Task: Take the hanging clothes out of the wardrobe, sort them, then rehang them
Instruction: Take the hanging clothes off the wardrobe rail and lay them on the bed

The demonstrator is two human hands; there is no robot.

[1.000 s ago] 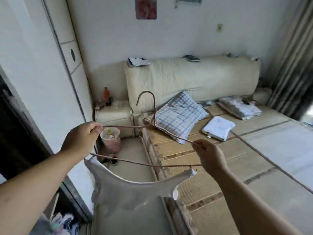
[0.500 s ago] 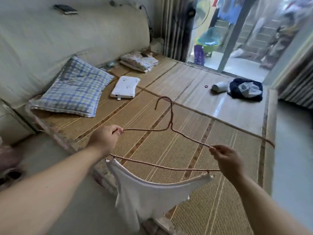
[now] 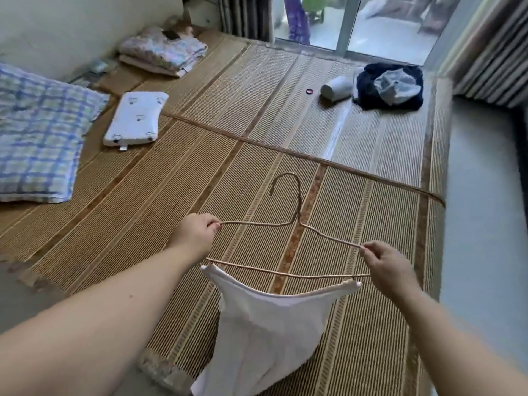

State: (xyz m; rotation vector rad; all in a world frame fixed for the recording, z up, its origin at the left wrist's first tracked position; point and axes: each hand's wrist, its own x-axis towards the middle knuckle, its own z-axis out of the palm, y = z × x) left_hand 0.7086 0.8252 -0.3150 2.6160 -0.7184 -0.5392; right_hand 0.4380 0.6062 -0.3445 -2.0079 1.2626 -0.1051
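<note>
1. Your left grip (image 3: 197,238) is closed on the left end of the wire hanger (image 3: 299,207), fingers curled round the wire. Your right grip (image 3: 385,267) pinches the right end the same way.
2. You're holding the hanger out over the bed. Its hook points away from you toward the glass door (image 3: 385,24), and it's clear of the surface.
3. The white top (image 3: 271,324) hangs from the hanger's two ends, just under the bottom wire. It sags in the middle and droops down past the bed's near edge.
4. The bed is covered by a brown striped woven mat (image 3: 171,181), and a mat edge runs diagonally across it.
5. On the left is a blue checked pillow (image 3: 37,138), with a small white pillow (image 3: 135,118) just beside it. A folded floral blanket (image 3: 163,52) sits further back by the wall.
6. In the far right corner is a dark blue clothes pile (image 3: 371,90) with a pale grey piece (image 3: 395,84) on top. A white roll-shaped thing (image 3: 335,90) is right next to it and a little pink ring (image 3: 309,91) is near.
7. Striped curtains (image 3: 491,52) hang by the door, and there's grey floor (image 3: 485,224) along the bed's right side.
</note>
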